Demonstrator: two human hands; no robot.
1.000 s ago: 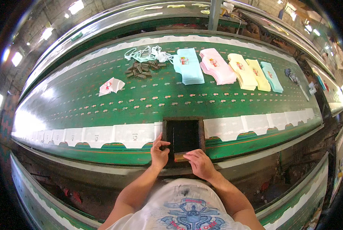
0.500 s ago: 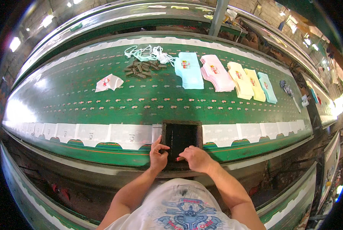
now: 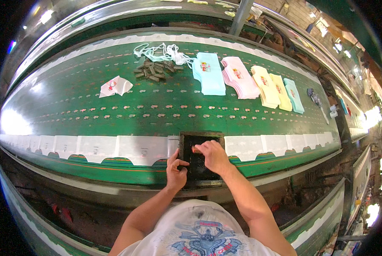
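A dark rectangular screen-printing frame lies on the near edge of the green table, over the row of white pieces. My left hand grips its left rim, with some fingers along the side and the others curled. Inside the frame, my right hand is closed on a small squeegee, of which only a reddish end shows. The squeegee is toward the frame's far side, against the dark screen. White cut pieces with small dark prints lie to the left of the frame, and others lie to the right.
On the green table stand stacks of blue, pink and yellow printed pieces. Beside them are a heap of dark short blocks, tangled white-blue strips and a crumpled printed piece. A post rises behind.
My right hand has pushed from the near side of the frame toward its far side, with the squeegee in it. My left hand stays on the rim. The view has shifted slightly.
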